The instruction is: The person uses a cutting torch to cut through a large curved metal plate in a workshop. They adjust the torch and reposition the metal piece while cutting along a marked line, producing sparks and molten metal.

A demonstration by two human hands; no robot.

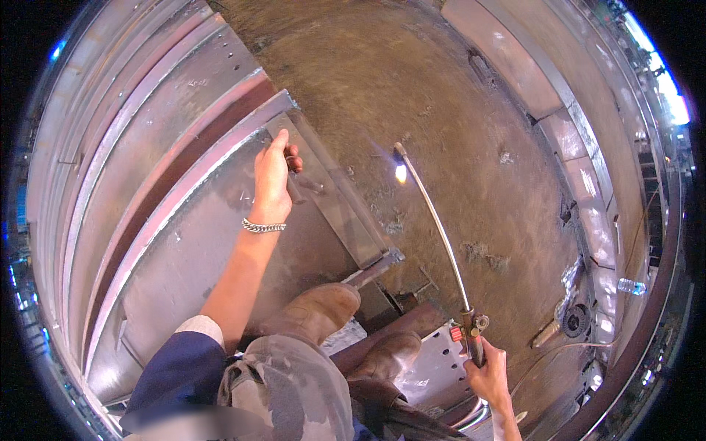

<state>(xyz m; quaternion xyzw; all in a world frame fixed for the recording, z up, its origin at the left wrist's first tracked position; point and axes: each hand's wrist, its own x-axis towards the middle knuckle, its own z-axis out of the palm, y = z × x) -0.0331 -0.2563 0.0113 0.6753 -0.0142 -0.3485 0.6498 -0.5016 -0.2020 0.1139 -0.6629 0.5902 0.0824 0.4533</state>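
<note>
My right hand [488, 373] is wrapped round the handle of a gas torch [441, 228] at the lower right. Its long metal tube reaches up and away to a bent tip, where a bright flame [401, 173] burns above the brown floor. A red knob and a brass valve sit just ahead of my grip. My left hand [274, 175], with a chain bracelet at the wrist, is closed with the thumb up; whatever its curled fingers hold is hidden. It hovers over a flat steel plate [342, 209], apart from the flame.
Curved steel ribs [158, 110] rise on the left. At the right runs a curved steel wall [581, 169]. A grinding disc tool [575, 320] lies beside a hose or cable, with a plastic bottle [632, 287] nearby. My boots [323, 309] stand among steel pieces and a perforated plate [434, 367].
</note>
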